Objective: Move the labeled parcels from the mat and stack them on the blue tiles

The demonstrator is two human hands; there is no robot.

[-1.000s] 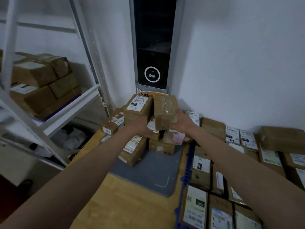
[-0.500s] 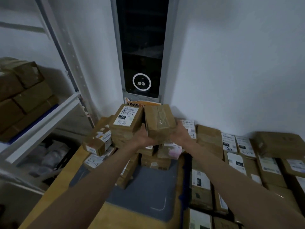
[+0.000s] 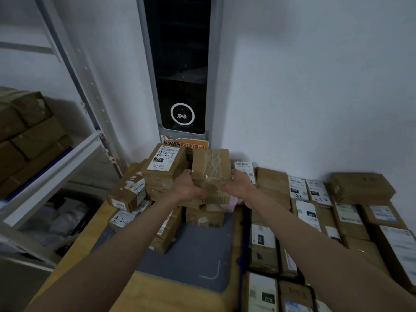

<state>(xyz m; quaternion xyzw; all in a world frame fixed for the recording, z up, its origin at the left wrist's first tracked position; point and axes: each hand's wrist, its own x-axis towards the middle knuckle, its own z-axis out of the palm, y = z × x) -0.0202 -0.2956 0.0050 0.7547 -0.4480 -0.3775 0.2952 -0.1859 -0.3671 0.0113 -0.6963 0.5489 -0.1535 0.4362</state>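
A brown taped cardboard parcel is held up between both hands above the pile of parcels on the grey mat. My left hand grips its left lower side and my right hand grips its right lower side. A second box with a printed edge sits right under it between my hands. On the right, a row of labeled parcels covers the blue tiles, of which only a thin edge shows.
A tall dark kiosk stands against the wall behind the pile. A white metal shelf with more boxes is on the left. Wooden floor shows in front of the mat.
The view has shifted closer and to the left. The taped parcel has tipped from upright to lying flatter between my hands, a little higher over the pile.
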